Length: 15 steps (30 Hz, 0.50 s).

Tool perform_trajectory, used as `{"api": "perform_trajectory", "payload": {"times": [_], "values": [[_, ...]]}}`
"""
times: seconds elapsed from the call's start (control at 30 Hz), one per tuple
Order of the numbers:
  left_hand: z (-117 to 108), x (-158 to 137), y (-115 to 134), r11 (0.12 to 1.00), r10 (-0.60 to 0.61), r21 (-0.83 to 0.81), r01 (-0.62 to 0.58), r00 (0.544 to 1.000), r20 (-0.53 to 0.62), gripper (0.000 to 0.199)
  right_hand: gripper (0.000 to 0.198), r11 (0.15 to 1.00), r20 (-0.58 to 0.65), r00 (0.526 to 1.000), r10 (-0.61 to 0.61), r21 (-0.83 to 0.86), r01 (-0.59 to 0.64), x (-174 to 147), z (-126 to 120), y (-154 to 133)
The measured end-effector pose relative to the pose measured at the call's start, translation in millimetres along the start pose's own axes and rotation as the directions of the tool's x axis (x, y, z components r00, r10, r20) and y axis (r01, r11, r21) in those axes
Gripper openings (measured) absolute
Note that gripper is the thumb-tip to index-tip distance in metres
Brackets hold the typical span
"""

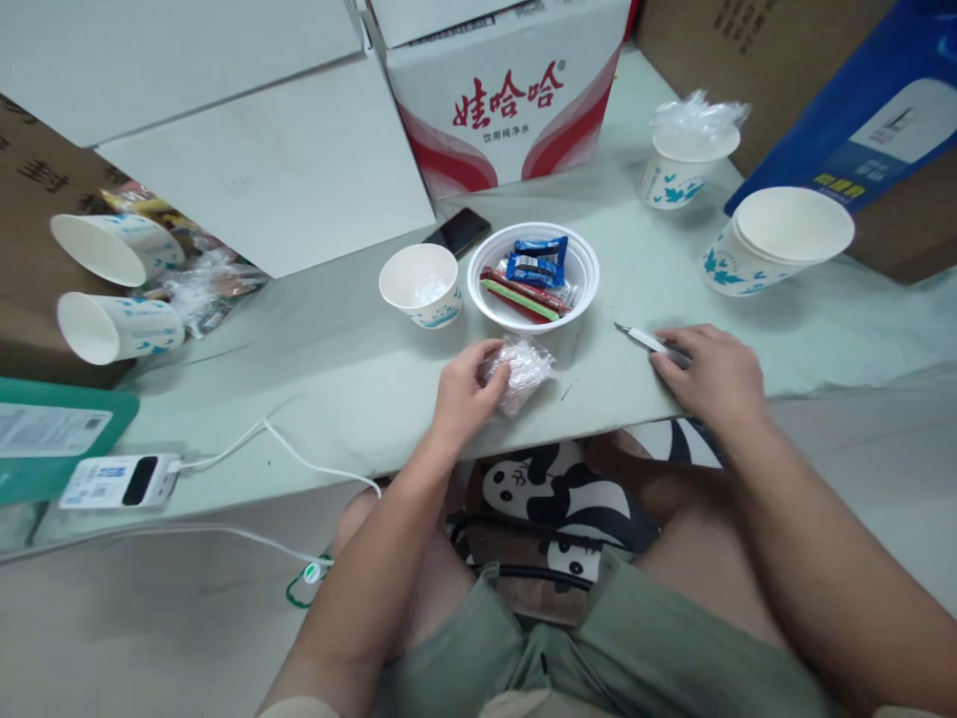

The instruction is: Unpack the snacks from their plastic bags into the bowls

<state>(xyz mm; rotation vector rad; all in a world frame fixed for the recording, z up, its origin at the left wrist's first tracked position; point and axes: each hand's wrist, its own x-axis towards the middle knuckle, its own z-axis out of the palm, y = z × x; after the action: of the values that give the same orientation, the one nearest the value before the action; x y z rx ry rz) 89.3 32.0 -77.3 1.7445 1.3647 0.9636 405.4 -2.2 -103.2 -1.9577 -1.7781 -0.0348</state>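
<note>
My left hand is closed on the left side of a crumpled clear plastic bundle near the table's front edge. What the plastic wraps, if anything, I cannot make out. In my right hand is a slim white utility knife, its dark blade tip pointing left, low over the table. Just behind the bundle stands a white bowl with blue-wrapped snacks and red and green stick packets in it. A paper cup with something clear inside stands left of the bowl.
A phone lies behind the cup. Paper cups stand at the right, one cup stuffed with plastic. Two cups lie tipped at the left. Boxes line the back. A white cable runs from a device over the front edge.
</note>
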Motion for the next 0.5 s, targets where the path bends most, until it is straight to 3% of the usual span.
{"api": "perform_trajectory", "payload": {"times": [0.1, 0.23, 0.3, 0.4, 0.5], "values": [[1.5, -1.4, 5.2, 0.998, 0.050, -0.038, -0.048, 0.997, 0.061, 0.021, 0.022, 0.995, -0.078, 0.995, -0.062, 0.072, 0.068, 1.5, 0.5, -16.4], [7.6, -0.7, 10.1, 0.991, 0.085, -0.114, -0.071, 0.989, 0.124, 0.008, 0.019, 0.891, 0.031, 0.969, -0.244, 0.401, 0.212, -7.4, 1.6, -59.7], [10.6, 1.0, 10.6, 0.958, 0.041, -0.287, -0.003, 0.991, 0.126, 0.008, 0.028, 0.835, 0.073, 0.956, -0.284, 0.509, 0.209, -10.6, 5.4, -79.9], [12.4, 5.5, 9.5, 0.770, -0.087, -0.626, 0.123, 0.992, 0.089, 0.010, 0.046, 0.753, 0.094, 0.932, -0.350, 0.620, 0.221, -10.3, 13.3, -99.2], [7.9, 11.4, 6.1, 0.585, -0.214, -0.798, 0.146, 0.977, 0.021, 0.014, 0.048, 0.717, 0.116, 0.899, -0.422, 0.650, 0.252, -7.3, 20.3, -106.1]]}}
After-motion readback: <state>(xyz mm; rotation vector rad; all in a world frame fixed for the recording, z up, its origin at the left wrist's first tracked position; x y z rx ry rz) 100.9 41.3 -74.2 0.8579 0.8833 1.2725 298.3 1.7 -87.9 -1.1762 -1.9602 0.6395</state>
